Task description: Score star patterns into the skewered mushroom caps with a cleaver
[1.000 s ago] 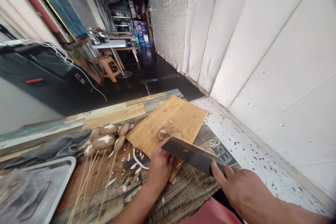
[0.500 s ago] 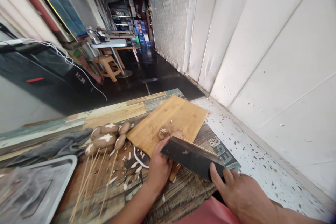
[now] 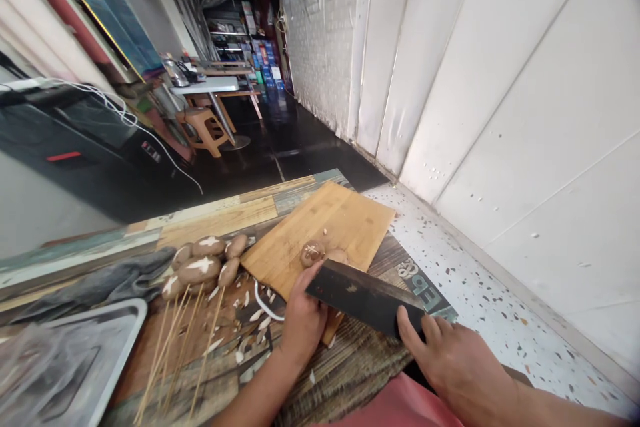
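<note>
My right hand (image 3: pixel 457 353) is closed round the handle of a dark, broad-bladed cleaver (image 3: pixel 363 293), its thumb against the blade. The blade slants over the near edge of a wooden cutting board (image 3: pixel 350 210). At the blade's far end my left hand (image 3: pixel 306 317) is closed, its fingertips at a light brown mushroom (image 3: pixel 339 255); the blade hides part of both. Just beyond my left fingertips a brown mushroom (image 3: pixel 313 253) with a cut pattern on its cap lies on the board. Left of the board, several mushrooms (image 3: pixel 200 269) with white star cuts are bunched on wooden skewers (image 3: pixel 183 347).
Mushroom trimmings (image 3: pixel 245 340) litter the wood-patterned table between the skewers and my left arm. A grey cloth (image 3: pixel 100 280) and a metal tray (image 3: pixel 125 333) holding clear plastic are at left. A white wall (image 3: pixel 525 113) runs along the right; a stool (image 3: pixel 205 130) stands farther back.
The cleaver's blade and my right hand have shifted very slightly, with the blade tilting a little. My left hand and the mushrooms stay in place.
</note>
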The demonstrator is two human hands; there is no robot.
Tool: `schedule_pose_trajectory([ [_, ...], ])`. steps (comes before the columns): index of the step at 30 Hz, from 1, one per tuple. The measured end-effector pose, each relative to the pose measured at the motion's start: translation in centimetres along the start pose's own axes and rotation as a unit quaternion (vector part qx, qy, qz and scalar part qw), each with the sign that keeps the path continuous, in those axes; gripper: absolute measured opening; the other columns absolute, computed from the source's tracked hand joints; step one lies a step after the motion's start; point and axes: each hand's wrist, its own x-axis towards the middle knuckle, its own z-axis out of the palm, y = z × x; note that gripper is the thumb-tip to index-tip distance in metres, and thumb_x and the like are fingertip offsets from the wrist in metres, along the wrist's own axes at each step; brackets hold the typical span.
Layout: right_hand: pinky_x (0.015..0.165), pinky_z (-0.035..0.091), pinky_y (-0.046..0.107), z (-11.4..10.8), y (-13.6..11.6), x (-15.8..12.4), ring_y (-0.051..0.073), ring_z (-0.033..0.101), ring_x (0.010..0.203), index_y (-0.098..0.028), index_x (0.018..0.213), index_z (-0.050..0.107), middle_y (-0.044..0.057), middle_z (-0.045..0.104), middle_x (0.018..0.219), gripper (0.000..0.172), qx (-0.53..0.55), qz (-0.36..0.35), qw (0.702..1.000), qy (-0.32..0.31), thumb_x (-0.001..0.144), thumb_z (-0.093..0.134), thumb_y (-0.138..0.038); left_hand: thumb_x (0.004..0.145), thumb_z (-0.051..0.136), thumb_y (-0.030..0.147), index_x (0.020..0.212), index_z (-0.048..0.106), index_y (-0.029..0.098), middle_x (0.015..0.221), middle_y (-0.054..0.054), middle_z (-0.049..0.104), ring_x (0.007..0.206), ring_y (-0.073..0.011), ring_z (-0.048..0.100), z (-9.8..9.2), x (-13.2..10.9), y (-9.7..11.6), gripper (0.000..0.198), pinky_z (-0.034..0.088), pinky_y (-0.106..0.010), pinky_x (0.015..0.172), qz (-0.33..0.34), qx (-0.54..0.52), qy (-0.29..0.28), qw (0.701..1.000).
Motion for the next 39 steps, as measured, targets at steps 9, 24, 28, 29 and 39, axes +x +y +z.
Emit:
schedule_pose_trajectory([
  [9,0.036,0.038,0.030,-0.9,0.4,2.1,0.024,0.061,0.046,-0.004,0.116,0.057,0.009,0.064,0.064,0.050,0.091,0.013,0.993,-0.080,0.068,0.052,0.002,0.085,0.047,0.014,0.089,0.068,0.015,0.094,-0.012,0.069,0.092,-0.0244,0.065,0.6,-0.3,-0.5,0.021,0.056,-0.040,0.082,0.006,0.078,-0.002,0.997],
  [24,0.034,0.039,0.019,0.4,5.9,1.4,0.009,0.047,0.032,-0.022,0.081,0.041,-0.008,0.053,0.045,0.024,0.718,0.302,0.575,-0.250,0.094,0.041,-0.042,0.090,0.051,0.024,0.119,0.055,0.015,0.119,-0.013,0.061,0.112,-0.0240,0.057,0.0,1.0,0.2,0.030,0.047,-0.044,0.098,-0.024,0.062,-0.013,0.998],
  [28,0.033,0.038,0.019,0.8,5.8,0.9,0.009,0.048,0.031,-0.021,0.083,0.045,-0.008,0.053,0.045,0.024,0.733,0.318,0.545,-0.255,0.093,0.041,-0.042,0.090,0.050,0.025,0.121,0.056,0.016,0.121,-0.013,0.060,0.115,-0.0246,0.056,0.1,1.0,0.0,0.033,0.046,-0.046,0.100,-0.032,0.058,-0.015,0.998],
  [29,0.033,0.037,0.019,0.8,5.8,0.9,0.009,0.048,0.030,-0.021,0.084,0.046,-0.008,0.053,0.045,0.023,0.734,0.319,0.543,-0.254,0.093,0.041,-0.042,0.090,0.049,0.025,0.121,0.056,0.016,0.122,-0.013,0.060,0.115,-0.0248,0.056,0.1,0.9,0.0,0.033,0.046,-0.046,0.100,-0.031,0.056,-0.015,0.998],
  [39,0.034,0.034,0.019,0.9,5.9,0.9,0.009,0.046,0.030,-0.019,0.095,0.047,-0.009,0.053,0.042,0.027,0.740,0.344,0.511,-0.271,0.092,0.044,-0.045,0.090,0.048,0.024,0.120,0.056,0.016,0.122,-0.013,0.060,0.115,-0.0247,0.055,0.3,0.9,-0.1,0.032,0.046,-0.047,0.100,-0.027,0.055,-0.015,0.998],
])
